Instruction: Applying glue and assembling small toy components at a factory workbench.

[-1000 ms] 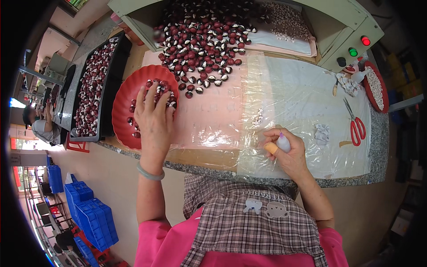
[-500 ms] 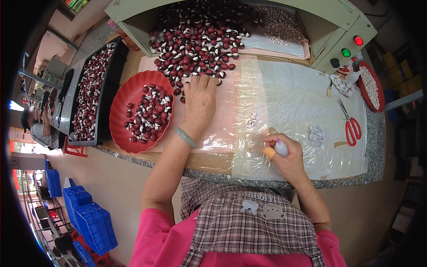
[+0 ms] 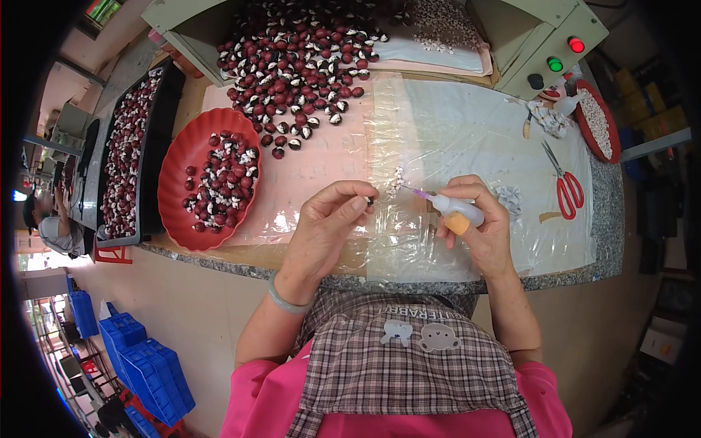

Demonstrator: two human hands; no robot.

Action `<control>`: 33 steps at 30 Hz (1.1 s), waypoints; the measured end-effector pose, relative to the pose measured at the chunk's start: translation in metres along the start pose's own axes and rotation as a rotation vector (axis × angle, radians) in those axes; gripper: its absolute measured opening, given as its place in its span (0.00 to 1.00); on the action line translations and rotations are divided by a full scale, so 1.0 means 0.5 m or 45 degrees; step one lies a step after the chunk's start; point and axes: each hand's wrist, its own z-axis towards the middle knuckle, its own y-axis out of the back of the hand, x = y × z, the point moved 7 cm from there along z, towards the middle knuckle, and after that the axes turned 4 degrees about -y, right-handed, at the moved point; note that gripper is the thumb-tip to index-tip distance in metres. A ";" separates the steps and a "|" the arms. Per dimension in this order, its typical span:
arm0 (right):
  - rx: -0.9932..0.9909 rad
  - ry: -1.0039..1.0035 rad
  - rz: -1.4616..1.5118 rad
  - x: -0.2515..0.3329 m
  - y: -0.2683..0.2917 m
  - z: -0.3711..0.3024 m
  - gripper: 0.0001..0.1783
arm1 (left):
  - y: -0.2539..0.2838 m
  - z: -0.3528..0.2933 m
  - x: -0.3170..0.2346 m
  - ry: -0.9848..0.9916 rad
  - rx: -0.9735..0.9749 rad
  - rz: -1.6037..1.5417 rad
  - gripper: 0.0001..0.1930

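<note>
My left hand pinches a small dark ball between thumb and fingertips, mostly covered by them. In my right hand is a small translucent squeeze bottle with a purple needle tip, tilted so that the tip points left toward the ball but stays apart from it. A yellow-orange cover wraps the right thumb. Beyond the needle lie several tiny white pieces on the plastic sheet. Farther back spreads a pile of dark-red, black and white balls.
A red fluted bowl of similar balls stands left, beside a black tray. Red-handled scissors, crumpled tissue and a red dish of white pieces lie right. A pale green housing spans the back; a person is far left.
My left hand has come back from the pile's edge toward me with a ball in its fingertips. My right hand has raised the bottle and turned its tip leftward.
</note>
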 end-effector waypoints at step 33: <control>-0.295 0.626 -0.808 0.103 -0.035 -0.059 0.23 | -0.038 -0.025 0.032 0.072 0.091 -0.098 0.15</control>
